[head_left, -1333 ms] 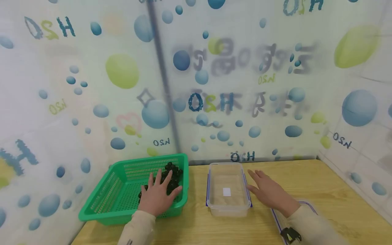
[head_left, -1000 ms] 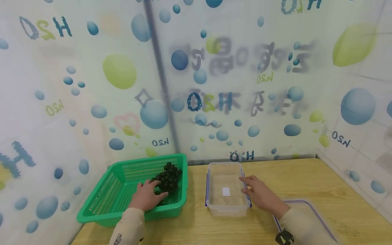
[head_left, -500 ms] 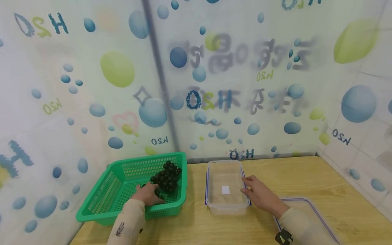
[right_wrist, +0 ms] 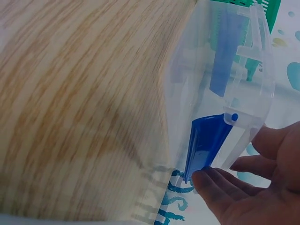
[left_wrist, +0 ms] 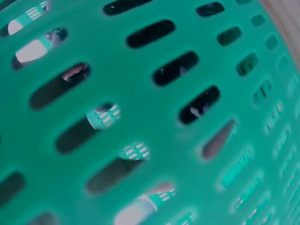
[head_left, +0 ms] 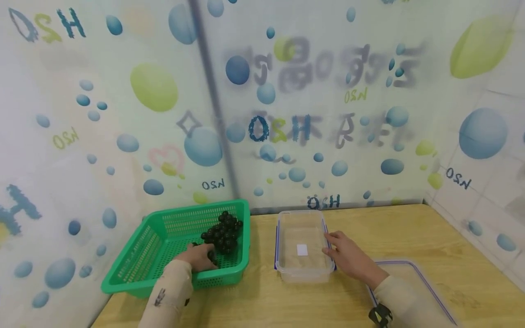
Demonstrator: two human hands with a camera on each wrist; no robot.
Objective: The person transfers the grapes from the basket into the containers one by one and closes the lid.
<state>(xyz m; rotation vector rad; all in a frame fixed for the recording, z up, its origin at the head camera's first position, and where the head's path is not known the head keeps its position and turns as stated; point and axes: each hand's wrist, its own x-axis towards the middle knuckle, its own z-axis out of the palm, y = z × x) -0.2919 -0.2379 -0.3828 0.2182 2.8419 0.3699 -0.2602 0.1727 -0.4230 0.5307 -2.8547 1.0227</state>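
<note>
My left hand (head_left: pixel 199 257) reaches into the green basket (head_left: pixel 135 287), its fingers curled round some dark grapes (head_left: pixel 212 256) at the front. A larger bunch of dark grapes (head_left: pixel 223 233) lies just beyond, against the basket's right side. In the left wrist view the slotted basket wall (left_wrist: pixel 112 61) fills the picture and hides the hand. My right hand (head_left: pixel 350 257) holds the right rim of a clear plastic food container (head_left: pixel 305 275). In the right wrist view, the thumb is at the rim and the fingertips (right_wrist: pixel 201 176) are at a blue latch (right_wrist: pixel 208 140).
A clear lid with a blue seal (head_left: pixel 404 269) lies on the wooden table (head_left: pixel 262 305) at the right, partly under the right forearm. A white label (head_left: pixel 302 249) shows inside the container. Behind the table hangs a patterned curtain (head_left: pixel 279 182).
My left hand has lowered into the basket, its spread fingers closing round the front grapes. My right hand has moved left onto the container's rim. The larger bunch stays put.
</note>
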